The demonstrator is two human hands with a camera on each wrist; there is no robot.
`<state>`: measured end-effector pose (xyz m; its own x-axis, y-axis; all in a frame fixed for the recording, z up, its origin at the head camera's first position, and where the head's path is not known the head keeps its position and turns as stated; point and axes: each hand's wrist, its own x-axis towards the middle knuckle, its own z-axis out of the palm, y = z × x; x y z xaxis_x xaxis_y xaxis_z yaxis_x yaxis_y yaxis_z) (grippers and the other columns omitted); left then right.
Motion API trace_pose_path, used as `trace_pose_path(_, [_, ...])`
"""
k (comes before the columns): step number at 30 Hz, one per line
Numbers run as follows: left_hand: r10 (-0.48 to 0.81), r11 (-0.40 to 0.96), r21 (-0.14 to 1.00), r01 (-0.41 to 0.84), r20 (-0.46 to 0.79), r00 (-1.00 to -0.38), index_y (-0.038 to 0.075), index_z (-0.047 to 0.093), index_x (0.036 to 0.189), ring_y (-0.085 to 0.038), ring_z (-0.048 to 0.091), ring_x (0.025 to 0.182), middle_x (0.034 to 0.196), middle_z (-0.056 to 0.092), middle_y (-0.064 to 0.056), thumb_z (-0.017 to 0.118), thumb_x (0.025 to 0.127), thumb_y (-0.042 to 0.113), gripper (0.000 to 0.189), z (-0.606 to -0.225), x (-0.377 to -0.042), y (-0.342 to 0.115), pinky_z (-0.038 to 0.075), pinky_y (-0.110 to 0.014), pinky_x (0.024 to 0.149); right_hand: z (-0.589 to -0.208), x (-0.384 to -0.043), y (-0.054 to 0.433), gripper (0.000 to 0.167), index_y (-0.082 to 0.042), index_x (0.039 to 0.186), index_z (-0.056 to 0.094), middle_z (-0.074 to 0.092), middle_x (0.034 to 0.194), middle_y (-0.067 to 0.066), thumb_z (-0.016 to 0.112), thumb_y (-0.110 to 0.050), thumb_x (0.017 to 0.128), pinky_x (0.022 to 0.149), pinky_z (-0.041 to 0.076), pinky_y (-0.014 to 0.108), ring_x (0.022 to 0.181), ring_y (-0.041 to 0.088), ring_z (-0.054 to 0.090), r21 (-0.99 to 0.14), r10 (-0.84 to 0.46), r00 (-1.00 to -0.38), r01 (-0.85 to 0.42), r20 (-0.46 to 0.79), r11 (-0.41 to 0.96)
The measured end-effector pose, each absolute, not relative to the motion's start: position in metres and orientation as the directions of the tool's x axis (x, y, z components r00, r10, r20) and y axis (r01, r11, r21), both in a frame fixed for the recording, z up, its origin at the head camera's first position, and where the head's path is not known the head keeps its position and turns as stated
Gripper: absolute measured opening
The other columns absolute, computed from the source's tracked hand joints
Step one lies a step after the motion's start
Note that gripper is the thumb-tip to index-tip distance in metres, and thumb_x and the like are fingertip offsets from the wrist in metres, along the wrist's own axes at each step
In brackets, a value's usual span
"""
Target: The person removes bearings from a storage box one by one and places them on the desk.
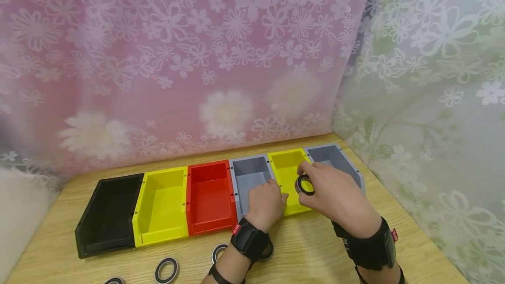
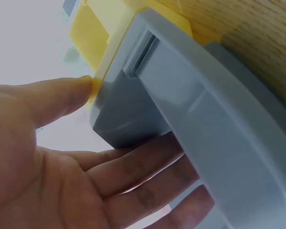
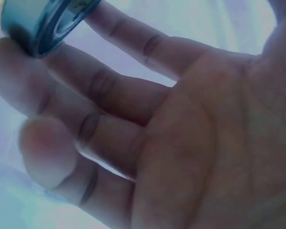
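Observation:
My right hand (image 1: 339,196) holds a ball bearing (image 1: 298,185) with a dark ring face between thumb and fingertips. It is above the right-hand yellow bin (image 1: 286,165). In the right wrist view only part of the bearing (image 3: 38,28) shows, at the fingertips in the upper left corner. My left hand (image 1: 263,203) grips the side wall of the middle grey bin (image 1: 248,168), beside that yellow bin. In the left wrist view the thumb touches the edge where grey and yellow meet, while the other fingers curl behind the grey wall (image 2: 219,129).
Left of the middle grey bin stand a red bin (image 1: 211,198), another yellow bin (image 1: 163,205) and a black bin (image 1: 112,214). A second grey bin (image 1: 333,157) ends the row at right. Several bearings (image 1: 158,271) lie on the wooden table (image 1: 311,253) in front.

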<state>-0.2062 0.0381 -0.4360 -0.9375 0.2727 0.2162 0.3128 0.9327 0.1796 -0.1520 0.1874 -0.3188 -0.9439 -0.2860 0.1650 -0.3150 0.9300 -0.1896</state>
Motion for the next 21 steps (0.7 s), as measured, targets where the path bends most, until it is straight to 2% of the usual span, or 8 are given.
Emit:
trace_pose_path(5, [0.277,0.933,0.174,0.314,0.208,-0.938,0.003,0.063,0.086,-0.02,0.059,0.052,0.059,0.054,-0.004,0.071,0.096,0.045,0.044,-0.436,-0.206,0.038,0.045,-0.034,0.046,-0.32,-0.135,0.188,0.037,-0.015,0.114,0.065,0.058,0.085,-0.003,0.081,-0.021,0.081,0.055,0.041,0.03,0.066,0.011,0.048,-0.173,-0.308,-0.935,-0.337,0.175,0.925])
trace_pose_path(8, [0.276,0.934,0.176,0.311,0.198,-0.941,0.002,0.064,0.088,-0.02,0.059,0.053,0.059,0.054,-0.004,0.071,0.096,0.045,0.044,-0.435,-0.206,0.038,0.046,-0.034,0.047,-0.329,-0.132,0.191,0.041,-0.014,0.115,0.066,0.062,0.088,-0.002,0.083,-0.021,0.078,0.056,0.043,0.029,0.067,0.01,0.05,-0.168,-0.324,-0.938,-0.342,0.126,0.924])
trace_pose_path(16, [0.263,0.935,0.186,0.301,0.203,-0.943,0.003,0.062,0.084,-0.021,0.061,0.054,0.059,0.054,-0.005,0.071,0.096,0.044,0.044,-0.435,-0.205,0.039,0.047,-0.034,0.048,-0.373,-0.137,0.199,0.027,-0.013,0.088,0.061,0.053,0.072,-0.006,0.084,-0.016,0.073,0.059,0.044,0.032,0.062,0.012,0.047,-0.217,-0.381,-0.921,-0.357,-0.084,0.909])
trace_pose_path(21, [0.261,0.93,0.209,0.303,0.209,-0.943,0.002,0.062,0.084,-0.022,0.061,0.055,0.06,0.055,-0.006,0.072,0.096,0.042,0.043,-0.435,-0.204,0.039,0.047,-0.035,0.048,-0.398,-0.136,0.203,0.03,-0.011,0.086,0.062,0.054,0.072,-0.005,0.089,-0.019,0.073,0.058,0.045,0.033,0.062,0.012,0.048,-0.24,-0.395,-0.908,-0.355,-0.139,0.903])
